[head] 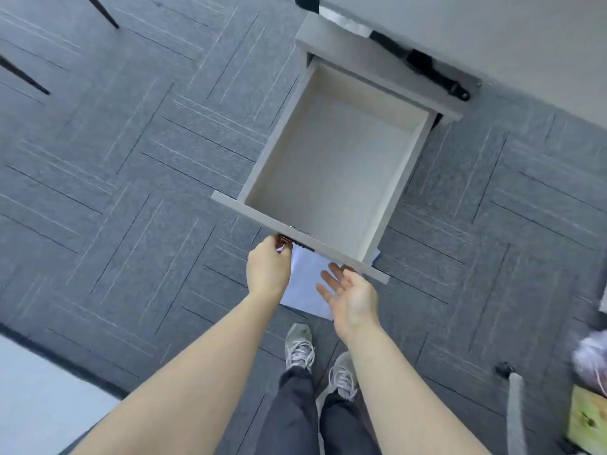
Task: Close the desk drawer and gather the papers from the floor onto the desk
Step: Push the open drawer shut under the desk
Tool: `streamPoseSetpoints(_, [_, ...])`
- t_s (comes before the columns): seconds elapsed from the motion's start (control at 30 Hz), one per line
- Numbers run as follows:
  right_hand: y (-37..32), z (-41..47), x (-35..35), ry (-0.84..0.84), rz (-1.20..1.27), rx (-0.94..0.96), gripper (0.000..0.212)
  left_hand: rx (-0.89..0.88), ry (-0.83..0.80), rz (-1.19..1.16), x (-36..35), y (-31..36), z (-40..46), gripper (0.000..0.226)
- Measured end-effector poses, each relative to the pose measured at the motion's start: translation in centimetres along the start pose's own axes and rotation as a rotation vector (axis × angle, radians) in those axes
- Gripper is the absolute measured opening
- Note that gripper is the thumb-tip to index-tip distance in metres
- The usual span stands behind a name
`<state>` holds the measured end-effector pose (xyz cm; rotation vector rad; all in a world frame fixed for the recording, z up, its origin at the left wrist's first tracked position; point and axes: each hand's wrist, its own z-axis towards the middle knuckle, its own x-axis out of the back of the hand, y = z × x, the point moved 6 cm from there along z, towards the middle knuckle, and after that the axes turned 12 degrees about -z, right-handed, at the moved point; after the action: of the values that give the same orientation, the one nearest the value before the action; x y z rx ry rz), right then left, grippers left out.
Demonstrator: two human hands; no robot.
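Your drawer (331, 165) stands pulled far out from the cabinet (377, 77), and nothing shows inside it. Your left hand (267, 269) is curled at the drawer's front panel, fingers closed near the handle (285, 238); whether it truly grips is hard to tell. Your right hand (351, 298) is spread flat, palm up, fingertips just under the panel's edge, holding nothing. The papers (308, 284) lie on the floor (131, 159) below the drawer front, between your hands; the count of sheets is unclear, and a corner pokes out past the drawer's right side. The floor is grey carpet tile. The pale surface (525, 34) runs along the top right. Your two shoes (299, 346) stand just behind the papers.
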<state>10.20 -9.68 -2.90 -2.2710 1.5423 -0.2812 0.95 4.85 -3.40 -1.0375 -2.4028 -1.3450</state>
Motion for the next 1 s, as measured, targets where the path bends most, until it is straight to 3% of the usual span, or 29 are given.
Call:
streamPoseSetpoints(0.3, [-6.9,3.8,0.2,-0.037,-0.038,0.031,0.031,-0.112,0.089,0.178,-2.7,6.0,3.8,0.024])
streamPoseSetpoints(0.47, [-12.9,6.4,0.0,-0.069,-0.18,0.071,0.034,-0.142,0.121,0.199,-5.6,10.2,7.3,0.029])
streamPoseSetpoints(0.63, [-19.6,9.1,-0.7,-0.136,-0.245,0.094,0.02,-0.178,0.187,0.192,-8.8,15.2,10.9,0.029])
streamPoseSetpoints(1.0, [-29.1,15.3,-1.8,-0.171,-0.331,0.2,0.025,-0.234,0.263,0.182,-13.9,23.0,16.5,0.03])
